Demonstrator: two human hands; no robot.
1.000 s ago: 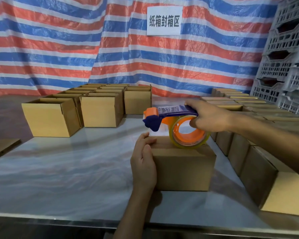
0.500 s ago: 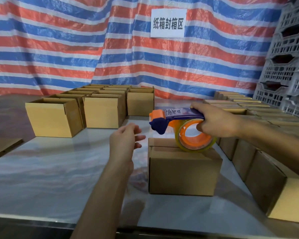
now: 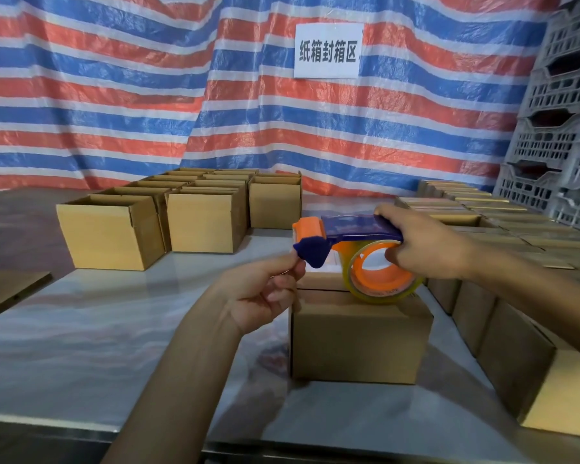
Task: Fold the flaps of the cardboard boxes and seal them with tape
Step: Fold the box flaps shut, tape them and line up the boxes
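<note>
Thumb and forefinger of the left hand [image 3: 262,296] pinch the blue front tip of the tape dispenser [image 3: 342,229], its other fingers curled. The right hand [image 3: 426,246] grips the handle, fingers through the tape roll [image 3: 379,289], which rests atop the closed cardboard box [image 3: 359,343]. Open boxes [image 3: 111,232] stand beyond that box, to its left.

White sign [image 3: 328,50] on striped tarp [image 3: 114,95]: "纸箱封箱区".

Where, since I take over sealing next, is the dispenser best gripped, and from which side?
Grip the dispenser by its blue top bar, from the right, fingers through the roll's open orange core, as the right hand does. The cutter head juts front-left, so keep clear of it.
</note>
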